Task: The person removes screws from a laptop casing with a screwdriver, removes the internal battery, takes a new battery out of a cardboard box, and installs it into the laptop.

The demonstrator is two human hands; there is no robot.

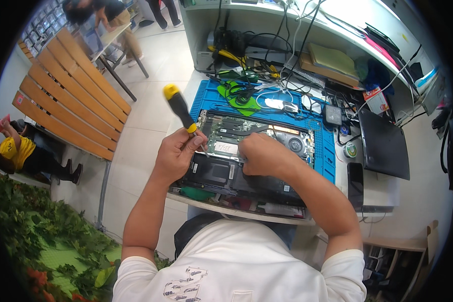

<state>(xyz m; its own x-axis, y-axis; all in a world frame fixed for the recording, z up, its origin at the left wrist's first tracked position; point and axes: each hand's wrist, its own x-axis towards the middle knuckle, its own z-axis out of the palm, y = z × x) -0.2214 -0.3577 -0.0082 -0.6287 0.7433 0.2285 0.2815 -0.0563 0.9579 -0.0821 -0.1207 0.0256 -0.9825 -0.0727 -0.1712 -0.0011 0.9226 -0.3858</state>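
An opened laptop [231,124] lies on a blue repair mat [328,160], its green circuit board and round fan [295,145] bare. The black battery [211,172] takes up its near side. My left hand [172,157] is closed around the shaft of a yellow-and-black screwdriver [179,108]. Its handle points up and away to the left, and the tip reaches down at the laptop's left part. Over the middle of the laptop, beside a white label [225,147], my right hand [264,155] is closed with its fingers bent down; what it pinches, if anything, is hidden.
Green pry pieces, cables and small tools crowd the mat's far side [241,100]. To the right are a black phone [355,186], a round tin [350,149] and a dark closed laptop [385,146]. Shelves [199,30] rise behind; a wooden bench [75,95] stands left.
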